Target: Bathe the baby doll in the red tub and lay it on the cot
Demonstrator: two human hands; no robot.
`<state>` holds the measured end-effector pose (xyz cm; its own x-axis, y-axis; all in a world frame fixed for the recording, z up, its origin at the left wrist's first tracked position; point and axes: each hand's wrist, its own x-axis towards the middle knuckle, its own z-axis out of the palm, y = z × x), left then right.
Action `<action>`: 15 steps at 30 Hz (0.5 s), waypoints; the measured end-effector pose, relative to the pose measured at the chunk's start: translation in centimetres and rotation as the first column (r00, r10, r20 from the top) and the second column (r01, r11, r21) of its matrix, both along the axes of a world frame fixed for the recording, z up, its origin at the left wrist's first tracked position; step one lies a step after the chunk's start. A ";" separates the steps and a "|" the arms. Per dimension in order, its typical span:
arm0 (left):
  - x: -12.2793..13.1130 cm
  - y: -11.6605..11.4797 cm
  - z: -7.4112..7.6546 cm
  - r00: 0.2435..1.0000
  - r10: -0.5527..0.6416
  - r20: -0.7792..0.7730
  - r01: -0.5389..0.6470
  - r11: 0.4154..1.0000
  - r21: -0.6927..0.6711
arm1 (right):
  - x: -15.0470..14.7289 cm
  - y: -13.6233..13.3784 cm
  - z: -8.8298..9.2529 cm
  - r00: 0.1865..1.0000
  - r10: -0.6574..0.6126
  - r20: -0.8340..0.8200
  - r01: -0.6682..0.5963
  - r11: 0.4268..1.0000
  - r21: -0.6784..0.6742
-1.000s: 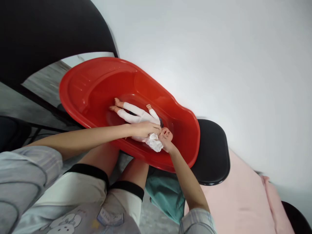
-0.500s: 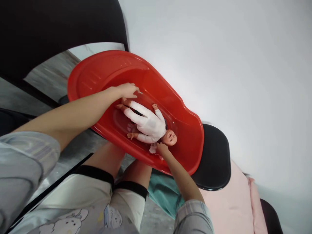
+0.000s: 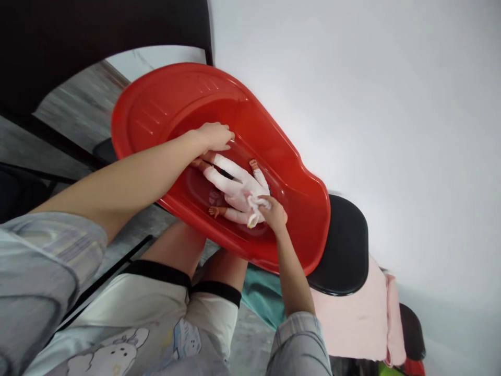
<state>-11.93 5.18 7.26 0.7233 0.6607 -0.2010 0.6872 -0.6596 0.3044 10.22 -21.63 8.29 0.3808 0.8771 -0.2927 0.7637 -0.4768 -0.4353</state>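
Observation:
A baby doll (image 3: 238, 183) with a white cloth body lies on its back in a red plastic baby bathtub (image 3: 309, 203), its feet toward the upper left. My right hand (image 3: 275, 213) is closed on a small white and pink cloth (image 3: 255, 208) over the doll's chest, and it hides most of the head. Beside the doll's feet, my left hand (image 3: 216, 137) is held over the tub with fingers slightly curled and apart; I see nothing in it. Shallow water seems to lie in the tub's bottom, with a pinkish item (image 3: 213, 196) under the doll's near side.
Under the tub's right end is a black chair seat (image 3: 346, 245). A pink cloth (image 3: 352, 324) and a green cloth (image 3: 264, 295) lie nearby. A large dark chair back (image 3: 97, 31) stands at upper left. The white wall (image 3: 371, 104) runs along the tub's far side.
My right hand has lifted the cloth from the near side of the doll's head and brought it over the chest. My left hand stays by the feet. The view has shifted slightly.

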 end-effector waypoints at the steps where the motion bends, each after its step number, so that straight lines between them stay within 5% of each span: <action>1: 0.0 -0.3 0.2 1.000 -0.009 -0.003 0.009 1.000 0.013 | 0.3 0.3 -0.1 0.995 -0.081 0.065 0.075 0.994 0.084; 4: 0.1 -0.7 0.6 1.000 -0.010 -0.022 0.011 1.000 0.011 | 1.1 1.3 -2.1 0.960 -0.218 0.174 0.185 0.965 0.185; 10: -0.3 -0.6 1.7 1.000 0.012 0.016 -0.012 1.000 -0.010 | 0.2 4.5 -7.1 0.939 -0.191 0.287 0.191 0.981 0.030; 15: -0.5 -0.6 1.9 0.994 0.062 0.095 -0.058 0.997 -0.046 | -2.0 9.8 -9.0 0.988 -0.152 0.041 0.145 0.980 0.138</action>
<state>-12.43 4.59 9.20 0.7000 0.6956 -0.1618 0.6913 -0.6031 0.3980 8.22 -11.84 -0.68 0.5208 0.8398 -0.1532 0.7117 -0.5262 -0.4653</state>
